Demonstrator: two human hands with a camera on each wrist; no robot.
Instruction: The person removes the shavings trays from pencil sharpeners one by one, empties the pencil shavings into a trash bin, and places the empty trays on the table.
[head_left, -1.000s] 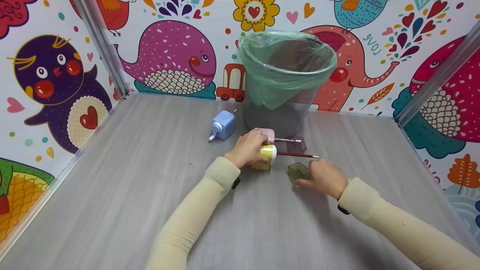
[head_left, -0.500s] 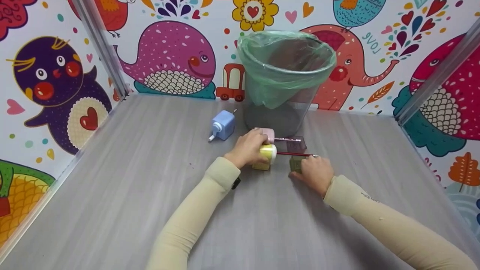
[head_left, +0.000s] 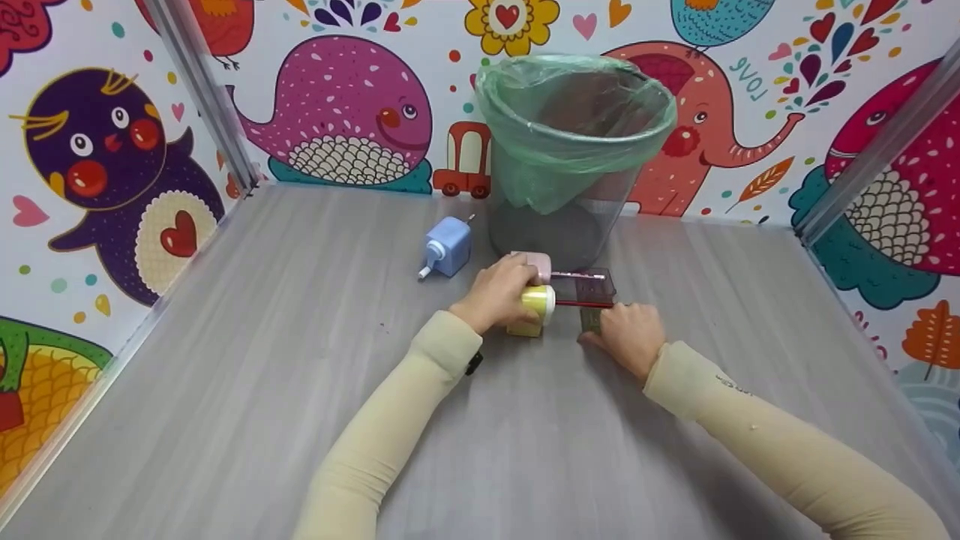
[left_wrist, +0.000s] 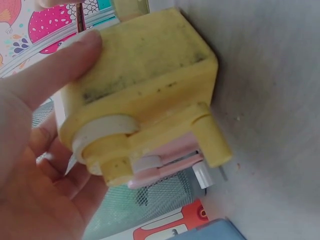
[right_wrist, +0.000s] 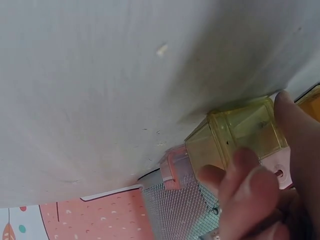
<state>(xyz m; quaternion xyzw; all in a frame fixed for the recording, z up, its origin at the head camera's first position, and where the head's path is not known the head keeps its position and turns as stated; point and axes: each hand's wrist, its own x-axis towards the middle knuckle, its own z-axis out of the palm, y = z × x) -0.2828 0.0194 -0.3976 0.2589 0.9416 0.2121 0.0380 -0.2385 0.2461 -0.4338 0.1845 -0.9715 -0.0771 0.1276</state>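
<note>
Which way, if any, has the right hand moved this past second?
Yes: the right hand shifted left and forward, nearer the bin, in head view.

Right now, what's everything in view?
Table: one, grey, underneath.
Wall panels: three, printed white, around.
Posts: two, silver, corners.
Mesh bin: one, grey, back.
Liner: one, green, over bin.
Blue sharpener: one, blue, left of bin.
Pink sharpener: one, pink, before bin.
Yellow sharpener: one, yellow, beside pink.
Patterned pencil: one, pinkish, in pink sharpener.
Red pencil: one, red, in yellow sharpener.
Pink tray: one, pink, near bin.
Yellow tray: one, yellow, beside pink tray.
Sleeves: two, cream, on arms.
Left grip: one, bare, on yellow sharpener.
Right grip: one, bare, on yellow tray.
</note>
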